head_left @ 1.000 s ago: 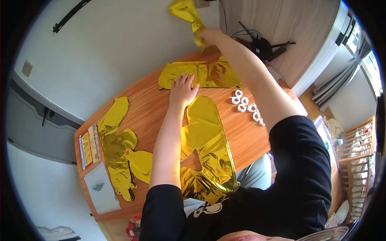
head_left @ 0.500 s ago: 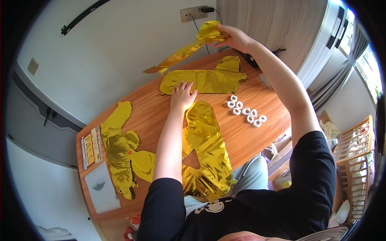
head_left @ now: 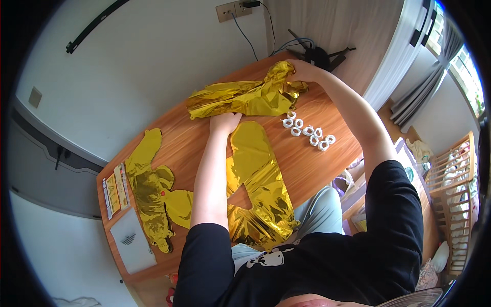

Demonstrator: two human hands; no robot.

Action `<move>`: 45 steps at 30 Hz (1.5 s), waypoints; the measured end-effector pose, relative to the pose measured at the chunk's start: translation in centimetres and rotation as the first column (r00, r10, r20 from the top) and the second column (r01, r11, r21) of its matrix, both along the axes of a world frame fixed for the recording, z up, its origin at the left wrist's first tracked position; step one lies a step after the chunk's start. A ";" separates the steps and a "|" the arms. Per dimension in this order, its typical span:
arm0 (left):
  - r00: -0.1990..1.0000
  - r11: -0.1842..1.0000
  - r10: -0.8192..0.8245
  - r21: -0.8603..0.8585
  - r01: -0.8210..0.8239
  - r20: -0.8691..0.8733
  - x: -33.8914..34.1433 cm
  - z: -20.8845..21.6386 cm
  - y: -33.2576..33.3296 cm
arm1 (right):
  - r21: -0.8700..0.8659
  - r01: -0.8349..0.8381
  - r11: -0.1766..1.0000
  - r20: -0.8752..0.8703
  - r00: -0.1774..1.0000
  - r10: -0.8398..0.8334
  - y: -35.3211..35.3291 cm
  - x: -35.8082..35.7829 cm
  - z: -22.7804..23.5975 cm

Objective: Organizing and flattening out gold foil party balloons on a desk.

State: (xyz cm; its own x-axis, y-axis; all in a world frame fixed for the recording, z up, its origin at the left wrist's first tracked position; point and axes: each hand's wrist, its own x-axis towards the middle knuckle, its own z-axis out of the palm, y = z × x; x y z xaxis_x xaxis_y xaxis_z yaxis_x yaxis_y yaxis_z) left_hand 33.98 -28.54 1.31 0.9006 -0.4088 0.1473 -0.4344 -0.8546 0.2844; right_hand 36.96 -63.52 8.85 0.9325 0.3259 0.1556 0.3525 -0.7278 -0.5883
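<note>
My right hand [head_left: 302, 71] is closed on the bunched end of a flat, deflated gold foil balloon [head_left: 255, 98] at the far side of the table. This balloon lies crumpled across the place of another gold balloon there. My left hand [head_left: 225, 123] rests at its near edge, the fingers hidden under the foil. Closer to me lies a big gold foil balloon [head_left: 258, 166] with a triangular hole, partly behind my left forearm. Another gold balloon pile [head_left: 148, 184] with rounded lobes lies to the left, a small red spot on it.
Several white ribbon rolls [head_left: 308, 131] sit on the wooden table [head_left: 317, 169] at right. A printed card [head_left: 116, 190] and a pale translucent sheet [head_left: 131, 243] lie at the left edge. A black router [head_left: 318, 57] with cables stands at the far corner; a wooden crib [head_left: 452, 199] is farther right.
My right hand has come down with the raised gold balloon, which now lies over the far one. The fingers of my left hand, earlier spread on top, are now covered by foil.
</note>
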 end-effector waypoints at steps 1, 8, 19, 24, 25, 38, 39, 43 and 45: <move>0.998 1.000 0.023 0.021 -0.021 -0.060 0.0 0.4 -1.3 | 0.050 0.058 0.997 -0.069 0.996 -0.055 -1.7 0.5 -0.3; 0.970 0.997 0.074 -0.012 -0.073 0.233 0.9 -2.8 1.9 | 0.052 0.301 0.952 -0.072 0.952 -0.297 0.7 3.3 -2.2; 0.989 0.987 0.015 -0.162 0.009 0.150 2.3 -3.2 1.3 | -0.136 0.559 0.818 0.324 0.805 -0.496 1.3 4.5 -4.1; 0.965 0.953 0.023 -0.297 0.058 0.261 2.2 -3.3 1.0 | -0.142 0.639 0.756 0.458 0.719 -0.522 0.6 4.5 -5.5; 0.973 0.915 0.025 -0.397 0.070 0.230 2.1 -3.1 1.2 | -0.120 0.649 0.751 0.474 0.703 -0.531 0.5 4.5 -5.8; 0.652 0.914 0.288 -0.405 0.033 0.702 -0.4 -1.0 0.2 | -0.397 0.504 0.767 -0.075 0.815 -0.574 -2.9 -0.3 -2.8; 0.677 0.914 0.292 -0.405 0.010 0.675 -0.1 -1.6 1.4 | -0.370 0.501 0.782 -0.151 0.799 -0.583 -1.4 -0.5 -2.5; 0.768 0.954 0.242 -0.289 -0.077 0.593 0.8 -1.9 0.2 | -0.251 0.583 0.773 -0.205 0.748 -0.631 -2.5 -0.3 -2.5; 0.853 0.957 0.281 -0.067 -0.281 0.439 0.6 -2.2 0.3 | -0.229 0.590 0.774 -0.277 0.723 -0.633 -1.3 0.0 -3.0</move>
